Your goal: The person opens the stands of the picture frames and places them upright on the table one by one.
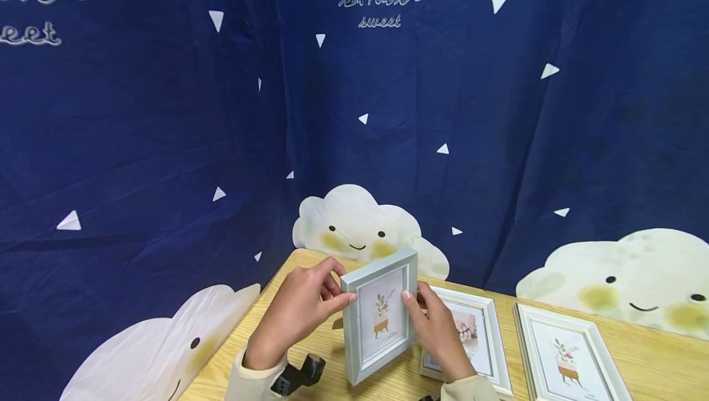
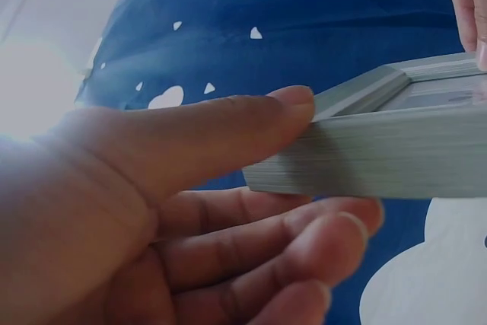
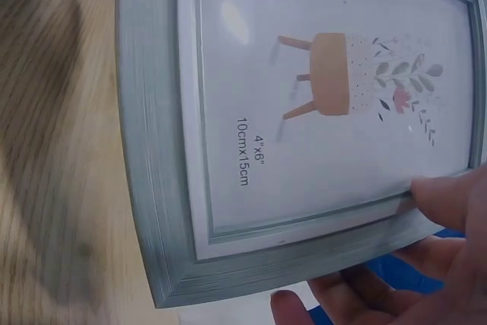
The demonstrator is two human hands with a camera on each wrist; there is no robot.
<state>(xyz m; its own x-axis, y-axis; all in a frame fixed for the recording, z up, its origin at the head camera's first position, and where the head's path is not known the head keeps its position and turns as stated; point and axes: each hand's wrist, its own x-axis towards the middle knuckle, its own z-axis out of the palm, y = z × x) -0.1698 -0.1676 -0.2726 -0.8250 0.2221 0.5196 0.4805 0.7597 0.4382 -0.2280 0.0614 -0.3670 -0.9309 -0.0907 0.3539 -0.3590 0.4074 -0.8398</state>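
A pale blue-grey picture frame (image 1: 381, 318) is held upright and slightly tilted above the wooden table. Its printed insert shows a plant in an orange legged pot, with "4"x6" 10cmx15cm" legible in the right wrist view. My left hand (image 1: 299, 305) pinches the upper left corner, thumb on the front edge and fingers curled behind. On the opposite side, my right hand (image 1: 440, 330) grips the right edge, its thumb (image 3: 449, 199) on the front border and its fingers behind. A small brown piece (image 1: 338, 324) sticks out behind the frame's left side; the rest of it is hidden.
A white frame with a flower photo (image 1: 484, 339) lies on the table (image 1: 310, 358), partly behind my right hand. Farther right lies another white frame (image 1: 570, 358) with a potted-plant print. A dark blue curtain (image 1: 388, 93) with clouds and triangles hangs behind and at the left.
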